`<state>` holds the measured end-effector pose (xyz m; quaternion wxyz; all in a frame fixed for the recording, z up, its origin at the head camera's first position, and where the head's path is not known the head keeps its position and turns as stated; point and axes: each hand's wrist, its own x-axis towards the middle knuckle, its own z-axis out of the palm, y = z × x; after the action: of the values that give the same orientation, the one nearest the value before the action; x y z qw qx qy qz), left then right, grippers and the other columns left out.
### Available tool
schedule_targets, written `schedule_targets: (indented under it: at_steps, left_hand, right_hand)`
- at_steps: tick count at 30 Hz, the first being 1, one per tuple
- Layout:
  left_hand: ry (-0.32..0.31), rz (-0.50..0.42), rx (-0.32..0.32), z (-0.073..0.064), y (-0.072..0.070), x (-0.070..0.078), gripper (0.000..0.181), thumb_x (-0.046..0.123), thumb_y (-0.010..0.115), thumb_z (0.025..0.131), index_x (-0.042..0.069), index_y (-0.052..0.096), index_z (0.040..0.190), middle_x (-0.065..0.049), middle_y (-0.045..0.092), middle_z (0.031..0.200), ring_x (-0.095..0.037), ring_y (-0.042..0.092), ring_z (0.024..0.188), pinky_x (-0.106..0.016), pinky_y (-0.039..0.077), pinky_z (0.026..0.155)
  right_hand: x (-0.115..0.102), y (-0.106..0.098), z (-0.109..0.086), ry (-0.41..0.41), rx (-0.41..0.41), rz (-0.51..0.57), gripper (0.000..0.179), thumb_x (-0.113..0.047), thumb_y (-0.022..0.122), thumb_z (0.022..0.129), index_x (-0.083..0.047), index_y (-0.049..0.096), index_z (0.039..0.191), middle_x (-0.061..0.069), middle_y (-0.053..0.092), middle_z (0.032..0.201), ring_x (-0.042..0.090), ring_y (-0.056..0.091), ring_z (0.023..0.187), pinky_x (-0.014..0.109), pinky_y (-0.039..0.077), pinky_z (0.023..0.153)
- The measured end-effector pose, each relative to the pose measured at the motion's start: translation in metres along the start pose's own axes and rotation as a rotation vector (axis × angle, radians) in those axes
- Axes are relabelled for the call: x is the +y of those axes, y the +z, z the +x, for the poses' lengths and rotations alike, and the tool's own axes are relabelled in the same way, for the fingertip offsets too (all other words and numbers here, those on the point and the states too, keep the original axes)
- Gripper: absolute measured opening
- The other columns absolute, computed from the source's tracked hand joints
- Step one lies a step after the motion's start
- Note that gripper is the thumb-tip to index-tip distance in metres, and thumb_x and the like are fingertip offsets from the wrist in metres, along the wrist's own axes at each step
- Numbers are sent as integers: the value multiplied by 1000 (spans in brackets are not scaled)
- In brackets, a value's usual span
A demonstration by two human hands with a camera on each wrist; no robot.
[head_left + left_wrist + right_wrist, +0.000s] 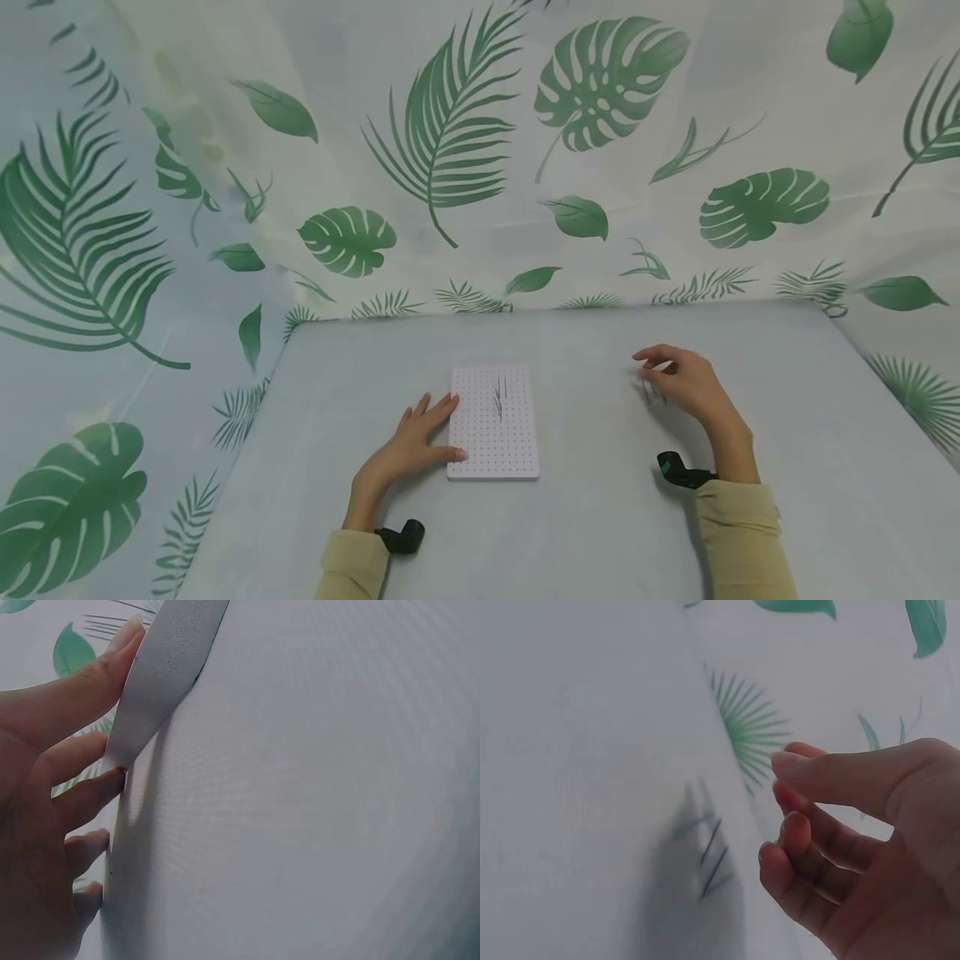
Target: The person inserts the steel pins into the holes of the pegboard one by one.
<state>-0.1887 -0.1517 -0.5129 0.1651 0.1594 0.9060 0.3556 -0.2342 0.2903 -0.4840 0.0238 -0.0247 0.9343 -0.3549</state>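
A white pegboard (491,454) with rows of small holes lies flat on the table. Several thin dark pins (498,408) stand in its middle and upper part. My left hand (411,446) rests with spread fingers along the board's left side, thumb on the near left part. The left wrist view has its thumb and fingertips at the board's edge (161,682). To the right, my right hand (686,385) hovers above the table, fingers bent and thumb near the index finger. Two thin dark pins (715,871) stand below its fingertips; nothing shows between the fingers.
A pale grey cloth covers the table (585,500). Behind it and at the left hangs a white curtain (480,275) with green leaf prints. Black wrist cameras (405,537) sit on both forearms.
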Motion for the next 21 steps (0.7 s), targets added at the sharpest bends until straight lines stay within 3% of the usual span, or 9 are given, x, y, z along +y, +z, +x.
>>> schedule_targets:
  at_steps: [12,21]
  left_hand:
    - [10,1,8,-1,1,-1,90,38,81,87,11,36,161,-13,31,168,-42,6,159,-62,0,128]
    - [15,-9,-1,-2,-2,1,90,38,80,88,11,35,161,-13,30,168,-41,4,160,-61,-2,128]
  right_hand:
    - [23,-3,-3,18,-62,6,34,-15,72,95,-4,69,127,14,67,102,20,62,86,28,50,64]
    - [32,-3,-1,-13,-126,-9,45,-21,79,91,-4,67,131,9,62,98,20,53,86,29,43,69]
